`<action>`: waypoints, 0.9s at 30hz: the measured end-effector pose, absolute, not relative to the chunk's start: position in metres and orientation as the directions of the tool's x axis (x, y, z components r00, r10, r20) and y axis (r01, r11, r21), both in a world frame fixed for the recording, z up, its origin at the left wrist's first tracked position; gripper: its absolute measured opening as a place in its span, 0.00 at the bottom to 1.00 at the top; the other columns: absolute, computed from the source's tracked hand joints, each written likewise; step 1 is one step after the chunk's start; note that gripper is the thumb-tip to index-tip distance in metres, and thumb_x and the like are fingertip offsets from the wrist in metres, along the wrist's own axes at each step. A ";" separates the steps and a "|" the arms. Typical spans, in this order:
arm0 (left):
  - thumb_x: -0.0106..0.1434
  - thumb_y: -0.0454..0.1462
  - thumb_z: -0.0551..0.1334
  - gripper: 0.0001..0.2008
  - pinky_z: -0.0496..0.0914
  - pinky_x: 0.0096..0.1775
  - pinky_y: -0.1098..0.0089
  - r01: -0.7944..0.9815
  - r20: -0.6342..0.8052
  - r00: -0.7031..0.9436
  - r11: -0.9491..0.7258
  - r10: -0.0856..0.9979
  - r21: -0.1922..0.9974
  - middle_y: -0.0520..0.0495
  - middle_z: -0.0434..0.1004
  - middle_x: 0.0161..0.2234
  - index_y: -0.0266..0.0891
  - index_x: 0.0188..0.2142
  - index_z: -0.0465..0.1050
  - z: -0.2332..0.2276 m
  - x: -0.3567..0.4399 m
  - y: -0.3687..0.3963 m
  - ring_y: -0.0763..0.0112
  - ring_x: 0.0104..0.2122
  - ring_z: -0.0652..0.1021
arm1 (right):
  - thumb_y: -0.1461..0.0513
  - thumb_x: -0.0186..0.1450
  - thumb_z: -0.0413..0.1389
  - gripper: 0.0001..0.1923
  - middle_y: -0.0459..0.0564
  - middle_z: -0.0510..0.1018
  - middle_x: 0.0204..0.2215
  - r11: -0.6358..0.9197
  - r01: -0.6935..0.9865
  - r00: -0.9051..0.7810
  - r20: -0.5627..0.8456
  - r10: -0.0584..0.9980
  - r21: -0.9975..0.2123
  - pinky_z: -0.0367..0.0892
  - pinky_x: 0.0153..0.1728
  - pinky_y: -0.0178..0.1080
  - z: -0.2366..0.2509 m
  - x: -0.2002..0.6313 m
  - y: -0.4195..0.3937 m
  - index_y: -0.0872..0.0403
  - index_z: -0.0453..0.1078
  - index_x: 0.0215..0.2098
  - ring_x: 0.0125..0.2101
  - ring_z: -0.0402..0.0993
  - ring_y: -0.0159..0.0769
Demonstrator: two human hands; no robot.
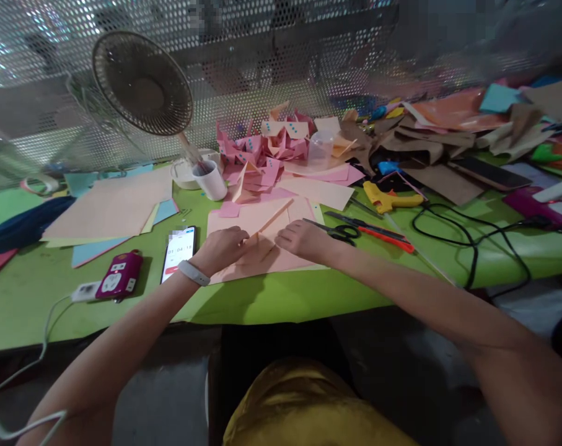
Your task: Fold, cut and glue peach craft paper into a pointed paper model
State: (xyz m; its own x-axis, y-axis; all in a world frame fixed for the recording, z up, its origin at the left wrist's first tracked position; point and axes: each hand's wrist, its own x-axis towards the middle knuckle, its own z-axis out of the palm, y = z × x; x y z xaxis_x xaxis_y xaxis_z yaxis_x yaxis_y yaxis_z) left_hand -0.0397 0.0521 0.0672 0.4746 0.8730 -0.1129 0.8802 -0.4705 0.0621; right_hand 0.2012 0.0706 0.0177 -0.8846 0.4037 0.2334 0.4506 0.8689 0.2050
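Note:
A small folded piece of peach paper lies between my two hands, on larger peach sheets. My left hand, with a light band on its wrist, is closed with its fingertips at the left side of the folded piece. At the other side, the bent fingers of my right hand are pressed together on the paper. Exact finger contact is partly hidden. Just right of my right hand are black-handled scissors and an orange cutter knife. A phone showing a timer rests left of my left hand.
Folded pink pieces are heaped at the back, near a white cup and a fan. A yellow glue gun and black cable lie right. Paper sheets and a purple power strip are left.

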 end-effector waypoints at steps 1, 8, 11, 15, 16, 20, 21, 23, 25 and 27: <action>0.65 0.38 0.54 0.12 0.65 0.34 0.68 0.878 -0.111 0.477 -0.467 0.872 0.107 0.43 0.78 0.35 0.36 0.39 0.76 0.068 -0.041 0.050 0.64 0.33 0.76 | 0.71 0.70 0.46 0.14 0.58 0.80 0.40 0.874 0.450 -0.880 0.260 0.398 0.184 0.64 0.38 0.43 0.018 0.203 0.072 0.60 0.73 0.46 0.37 0.74 0.40; 0.60 0.34 0.57 0.09 0.66 0.34 0.69 0.877 -0.080 0.421 -0.383 0.903 0.291 0.45 0.78 0.32 0.37 0.37 0.75 0.063 -0.039 0.034 0.67 0.30 0.75 | 0.67 0.66 0.50 0.22 0.62 0.72 0.57 0.919 0.395 -0.838 0.406 0.365 -0.011 0.63 0.53 0.51 0.019 0.211 0.065 0.60 0.66 0.58 0.53 0.68 0.46; 0.60 0.34 0.56 0.09 0.65 0.33 0.68 0.892 -0.071 0.404 -0.376 0.912 0.249 0.45 0.77 0.31 0.38 0.35 0.75 0.060 -0.033 0.024 0.67 0.30 0.75 | 0.63 0.66 0.50 0.24 0.61 0.71 0.58 0.930 0.353 -0.836 0.409 0.365 -0.107 0.59 0.58 0.52 0.018 0.205 0.060 0.60 0.66 0.59 0.57 0.65 0.46; 0.63 0.36 0.56 0.08 0.65 0.30 0.70 0.899 -0.102 0.407 -0.378 0.908 0.223 0.46 0.77 0.32 0.39 0.36 0.75 0.061 -0.028 0.012 0.68 0.29 0.76 | 0.59 0.68 0.50 0.21 0.62 0.75 0.53 0.925 0.349 -0.851 0.362 0.380 -0.151 0.61 0.55 0.51 0.011 0.201 0.058 0.61 0.69 0.55 0.53 0.68 0.47; 0.65 0.37 0.55 0.09 0.66 0.30 0.70 0.898 -0.093 0.412 -0.387 0.906 0.210 0.45 0.77 0.32 0.39 0.36 0.75 0.061 -0.027 0.011 0.68 0.30 0.76 | 0.58 0.68 0.50 0.21 0.62 0.75 0.53 0.925 0.346 -0.853 0.358 0.380 -0.158 0.62 0.55 0.51 0.009 0.201 0.058 0.61 0.70 0.55 0.53 0.68 0.47; 0.69 0.37 0.52 0.13 0.72 0.42 0.63 0.816 0.118 0.545 -0.557 0.830 0.155 0.41 0.78 0.45 0.40 0.45 0.75 0.053 -0.029 0.019 0.60 0.44 0.77 | 0.59 0.69 0.50 0.18 0.62 0.75 0.53 0.923 0.333 -0.847 0.368 0.383 -0.195 0.64 0.53 0.52 0.003 0.203 0.061 0.59 0.72 0.51 0.54 0.68 0.46; 0.69 0.35 0.53 0.13 0.72 0.46 0.60 0.778 0.167 0.588 -0.610 0.792 0.153 0.41 0.77 0.49 0.40 0.48 0.74 0.049 -0.029 0.023 0.59 0.48 0.76 | 0.59 0.69 0.50 0.17 0.62 0.75 0.53 0.923 0.326 -0.847 0.370 0.382 -0.206 0.65 0.53 0.51 0.003 0.204 0.062 0.59 0.72 0.51 0.53 0.69 0.46; 0.68 0.33 0.53 0.14 0.73 0.49 0.58 0.729 0.207 0.632 -0.664 0.747 0.169 0.41 0.76 0.51 0.40 0.50 0.73 0.039 -0.030 0.032 0.60 0.49 0.76 | 0.62 0.69 0.50 0.18 0.62 0.75 0.53 0.918 0.335 -0.839 0.377 0.392 -0.211 0.66 0.51 0.50 0.005 0.207 0.065 0.59 0.71 0.54 0.52 0.70 0.44; 0.68 0.32 0.53 0.15 0.74 0.48 0.59 0.710 0.207 0.647 -0.679 0.734 0.189 0.41 0.78 0.49 0.40 0.49 0.74 0.030 -0.031 0.038 0.61 0.47 0.77 | 0.63 0.69 0.51 0.19 0.62 0.75 0.53 0.910 0.373 -0.828 0.379 0.414 -0.181 0.67 0.51 0.50 0.011 0.212 0.070 0.60 0.69 0.56 0.51 0.71 0.44; 0.68 0.32 0.54 0.14 0.75 0.47 0.59 0.690 0.212 0.662 -0.695 0.719 0.205 0.41 0.79 0.47 0.39 0.48 0.75 0.026 -0.031 0.041 0.61 0.46 0.77 | 0.61 0.69 0.53 0.19 0.63 0.74 0.53 0.903 0.412 -0.829 0.360 0.427 -0.123 0.67 0.50 0.50 0.016 0.218 0.076 0.61 0.68 0.56 0.50 0.71 0.45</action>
